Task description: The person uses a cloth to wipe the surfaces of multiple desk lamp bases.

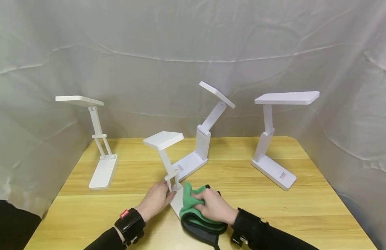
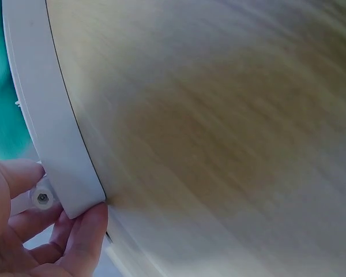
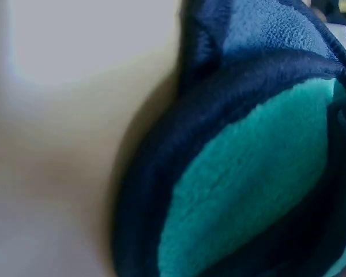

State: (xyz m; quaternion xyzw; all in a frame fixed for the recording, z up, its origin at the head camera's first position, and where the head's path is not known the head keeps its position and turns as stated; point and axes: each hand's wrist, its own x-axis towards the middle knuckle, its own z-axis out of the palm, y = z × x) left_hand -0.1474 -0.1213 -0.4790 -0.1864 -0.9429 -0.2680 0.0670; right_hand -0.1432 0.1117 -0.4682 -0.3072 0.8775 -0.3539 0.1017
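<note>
A white folding desk lamp (image 1: 162, 139) stands nearest, its base (image 1: 178, 200) flat on the wooden table. My left hand (image 1: 154, 200) grips the hinge end of that base. In the left wrist view, thumb and fingers of the left hand (image 2: 23, 236) pinch the base's edge (image 2: 52, 121) beside a small hinge screw (image 2: 42, 198). A folded green cloth (image 1: 189, 200) with black edging and a grey back is pinched in my right hand (image 1: 215, 207). It lies over the near part of the base, hiding it. The cloth (image 3: 248, 173) fills much of the right wrist view.
Three more white lamps stand behind: one at the left (image 1: 103, 173), one in the middle (image 1: 203, 141) close behind the held lamp, one at the right (image 1: 274, 171). A grey fabric backdrop (image 1: 168, 80) surrounds the wooden table (image 1: 305, 215).
</note>
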